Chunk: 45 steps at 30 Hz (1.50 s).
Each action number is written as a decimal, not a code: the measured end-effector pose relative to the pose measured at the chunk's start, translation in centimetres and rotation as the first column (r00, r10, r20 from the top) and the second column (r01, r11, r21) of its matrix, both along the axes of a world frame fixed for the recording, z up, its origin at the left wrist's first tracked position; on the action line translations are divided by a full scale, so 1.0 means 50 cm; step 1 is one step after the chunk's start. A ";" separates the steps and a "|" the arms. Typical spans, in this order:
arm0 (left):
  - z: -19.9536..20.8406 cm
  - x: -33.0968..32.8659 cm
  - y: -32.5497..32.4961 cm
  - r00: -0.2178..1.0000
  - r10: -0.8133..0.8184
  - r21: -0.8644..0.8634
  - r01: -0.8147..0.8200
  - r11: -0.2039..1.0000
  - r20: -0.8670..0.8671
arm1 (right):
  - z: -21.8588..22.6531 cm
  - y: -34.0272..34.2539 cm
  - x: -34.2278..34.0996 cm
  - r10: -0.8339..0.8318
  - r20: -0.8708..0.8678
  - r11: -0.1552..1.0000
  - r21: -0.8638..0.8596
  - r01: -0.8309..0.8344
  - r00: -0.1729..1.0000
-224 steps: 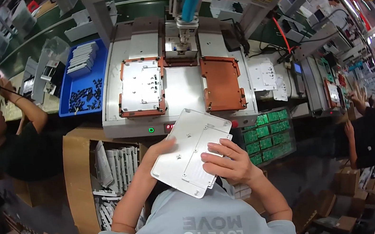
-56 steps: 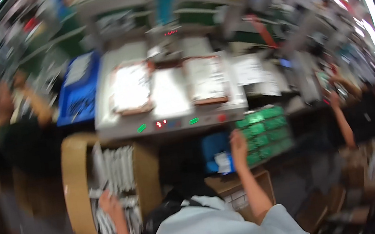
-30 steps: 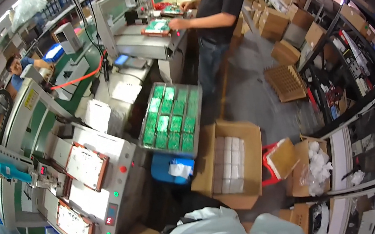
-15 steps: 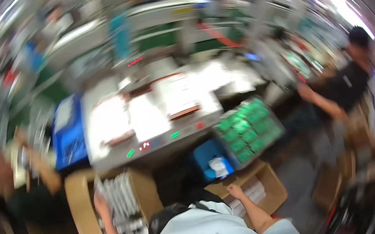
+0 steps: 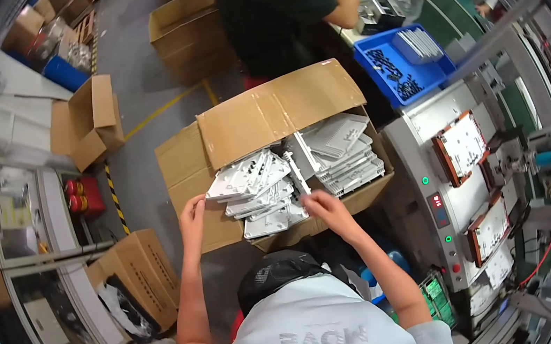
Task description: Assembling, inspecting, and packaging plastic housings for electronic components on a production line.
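Observation:
A large open cardboard box (image 5: 274,112) stands in front of me, filled with white moulded plastic panels in two groups. The left group (image 5: 262,198) lies loosely fanned; the right stack (image 5: 352,168) is neater. My left hand (image 5: 192,219) is at the left group, its closed fingertips on the corner of the top white plastic panel (image 5: 235,183). Over the box's near side, my right hand (image 5: 325,206) has its fingers closed at the lower end of a narrow white plastic piece (image 5: 298,174) between the groups. My fingers partly hide both contact points.
To the right stands a grey machine (image 5: 420,151) with white panels in brown fixtures (image 5: 460,146). A blue tray (image 5: 385,97) holds black parts and white pieces. A co-worker in a dark shirt (image 5: 271,14) works beyond the box. Green parts (image 5: 438,300) sit at lower right; another carton (image 5: 137,279) stands left.
My view has swung left from the machine to the box of panels. My right hand has left the smaller carton on the right and is now at the large box with my left.

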<state>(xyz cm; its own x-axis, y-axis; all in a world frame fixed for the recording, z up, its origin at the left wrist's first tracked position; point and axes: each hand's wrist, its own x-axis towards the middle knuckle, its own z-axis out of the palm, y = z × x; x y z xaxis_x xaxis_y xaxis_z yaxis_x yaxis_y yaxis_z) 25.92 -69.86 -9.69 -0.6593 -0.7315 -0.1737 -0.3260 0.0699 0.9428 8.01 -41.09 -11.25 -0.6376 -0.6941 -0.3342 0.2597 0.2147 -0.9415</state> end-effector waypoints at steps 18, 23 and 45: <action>-0.127 -0.165 -0.176 0.900 -0.416 0.689 0.220 0.690 0.130 | -0.153 -0.232 -0.084 -0.438 0.142 0.894 0.174 0.413 0.888; -0.168 -0.149 -0.169 0.875 -0.469 0.822 0.175 0.542 0.123 | -0.121 -0.235 -0.076 -0.325 0.171 0.936 0.198 0.290 0.930; -0.113 -0.163 -0.113 0.888 -0.460 0.701 0.317 0.639 0.018 | 0.039 -0.177 -0.048 -0.320 0.497 0.947 0.145 0.287 0.806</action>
<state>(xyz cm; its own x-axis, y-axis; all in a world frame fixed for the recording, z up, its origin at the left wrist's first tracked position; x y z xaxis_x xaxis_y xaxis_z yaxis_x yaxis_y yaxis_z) 17.75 -75.50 -15.33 -0.7587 -0.0565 -0.6489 -0.5826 -0.3868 0.7148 5.61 -49.95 -9.28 -0.5405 -0.4616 -0.7034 0.7580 0.0957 -0.6452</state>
